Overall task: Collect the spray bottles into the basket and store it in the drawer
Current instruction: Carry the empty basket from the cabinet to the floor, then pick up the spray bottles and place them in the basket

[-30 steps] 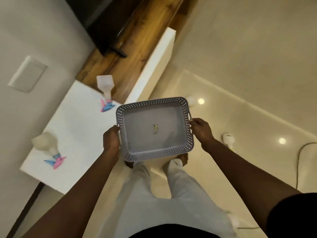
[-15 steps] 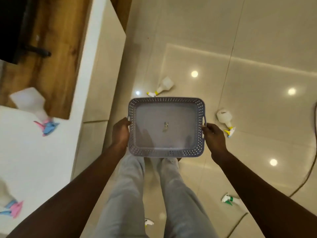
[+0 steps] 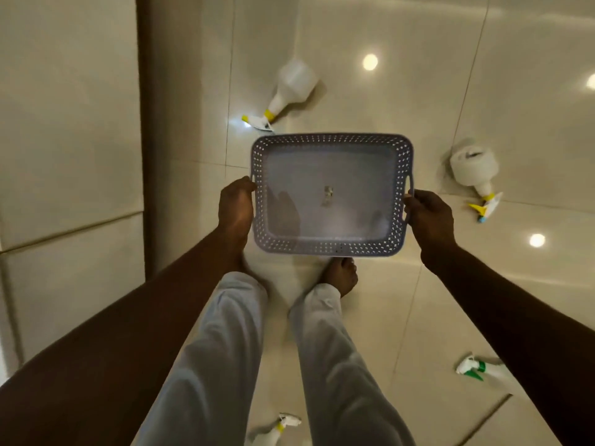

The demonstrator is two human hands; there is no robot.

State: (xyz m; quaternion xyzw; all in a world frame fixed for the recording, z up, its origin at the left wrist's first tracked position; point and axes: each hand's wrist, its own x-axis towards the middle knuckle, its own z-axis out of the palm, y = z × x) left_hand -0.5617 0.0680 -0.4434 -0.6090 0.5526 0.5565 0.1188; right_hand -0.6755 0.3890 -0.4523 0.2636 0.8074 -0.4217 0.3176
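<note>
A person stands on a shiny tiled floor and holds a grey plastic basket out in front, flat and up above the floor. The basket has little holes all round its sides and a slot handle at each short end. The left hand grips the basket's left end, with the thumb by the rim and the fingers curled underneath, where they show as dark shapes through the bottom. The right hand grips the right end just below the slot handle, fingers curled round the edge. Inside the basket sits a small speck, too tiny to tell what it is. Four spray bottles lie on the floor, all apart from the basket. The white bottle with a yellow collar lies on its side past the basket's far edge. The bottle with a yellow trigger lies to the right of the basket. The bottle with a green trigger is low on the right, partly hidden by the right arm. The last bottle peeks out between the person's legs, which wear pale trousers. A bare foot shows under the basket's near edge. A pale cupboard front stands on the left.
</note>
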